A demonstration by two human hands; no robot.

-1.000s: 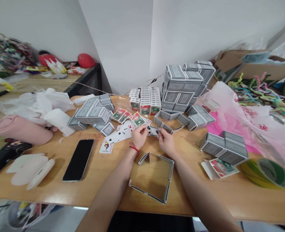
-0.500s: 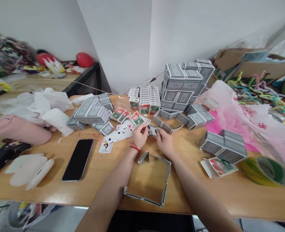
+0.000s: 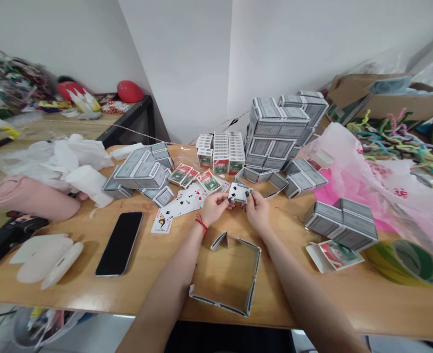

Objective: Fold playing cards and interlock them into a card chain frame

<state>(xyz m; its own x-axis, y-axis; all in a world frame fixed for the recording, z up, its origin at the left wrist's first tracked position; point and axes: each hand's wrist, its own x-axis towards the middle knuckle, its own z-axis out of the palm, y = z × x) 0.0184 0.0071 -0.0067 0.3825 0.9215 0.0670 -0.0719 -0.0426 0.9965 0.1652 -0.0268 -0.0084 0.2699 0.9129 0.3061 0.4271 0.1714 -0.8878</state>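
My left hand (image 3: 216, 208) and my right hand (image 3: 257, 209) pinch a playing card (image 3: 239, 192) between them, its face with black pips turned toward me; whether more than one card is held I cannot tell. Nearer me on the table stands a low frame of folded cards (image 3: 253, 282), with a gap on its left side. A small folded card piece (image 3: 220, 241) stands at its top left. Left of my left hand lie fanned loose cards (image 3: 179, 204) and a joker (image 3: 162, 221). Just beyond are red and green card boxes (image 3: 209, 182).
A tall stack of grey card blocks (image 3: 275, 127) stands at the back, with another pile (image 3: 142, 169) to the left. Rows of card boxes (image 3: 220, 152) sit between. A phone (image 3: 119, 243) lies left; a card-block pair (image 3: 343, 223) and tape roll (image 3: 409, 262) are right.
The card between my hands has been raised and turned, so its face now shows more fully. Both hands have shifted slightly to the right.
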